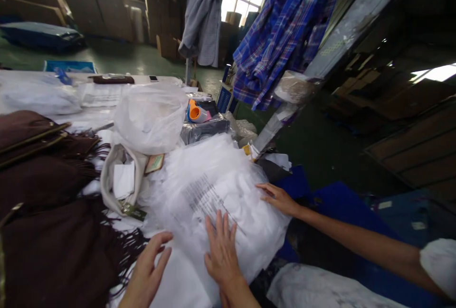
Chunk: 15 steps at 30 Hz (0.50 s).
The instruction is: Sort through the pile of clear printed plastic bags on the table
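A stack of clear plastic bags point(249, 175) with a block of dark printed text lies in front of me, crinkled and spread over the table edge. My right hand point(223, 251) rests palm down on the bags just below the printing, its fingers stretched out. My left hand point(147, 270) is at the lower left of the stack beside a smooth white sheet, its thumb and fingers apart with nothing between them. At the right side of the stack, another person's hand point(280, 199) touches the bags, reaching in from the right.
Brown fringed bags point(53, 246) with zips lie at left. A beige pouch point(138, 161) holds white paper slips. Behind are a puffed plastic bag point(151, 118) and an orange tape roll point(195, 111). A blue plaid shirt point(274, 37) hangs by a slanted metal post point(356, 18).
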Each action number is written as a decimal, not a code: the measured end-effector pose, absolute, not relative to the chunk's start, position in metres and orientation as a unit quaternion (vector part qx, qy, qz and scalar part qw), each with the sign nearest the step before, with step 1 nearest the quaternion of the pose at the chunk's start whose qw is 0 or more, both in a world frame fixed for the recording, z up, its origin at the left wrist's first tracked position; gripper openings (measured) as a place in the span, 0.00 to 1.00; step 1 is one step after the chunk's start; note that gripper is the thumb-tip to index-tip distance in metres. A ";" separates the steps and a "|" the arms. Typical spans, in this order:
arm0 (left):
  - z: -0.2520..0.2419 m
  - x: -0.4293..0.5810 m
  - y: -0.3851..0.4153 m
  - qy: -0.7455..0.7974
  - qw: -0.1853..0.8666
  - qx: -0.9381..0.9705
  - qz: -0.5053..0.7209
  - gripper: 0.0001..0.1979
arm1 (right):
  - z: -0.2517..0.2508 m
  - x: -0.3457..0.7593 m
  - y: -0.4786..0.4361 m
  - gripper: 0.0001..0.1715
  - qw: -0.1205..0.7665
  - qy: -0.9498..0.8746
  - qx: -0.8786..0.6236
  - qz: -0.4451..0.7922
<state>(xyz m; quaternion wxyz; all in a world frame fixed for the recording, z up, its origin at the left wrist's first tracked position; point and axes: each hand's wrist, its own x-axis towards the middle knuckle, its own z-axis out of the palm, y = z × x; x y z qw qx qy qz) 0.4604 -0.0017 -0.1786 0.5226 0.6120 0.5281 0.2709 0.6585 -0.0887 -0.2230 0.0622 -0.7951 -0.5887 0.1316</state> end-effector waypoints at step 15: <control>-0.186 0.530 0.007 0.530 0.601 0.542 0.253 0.18 | -0.197 0.693 -0.098 0.12 0.281 -0.558 -0.736 0.261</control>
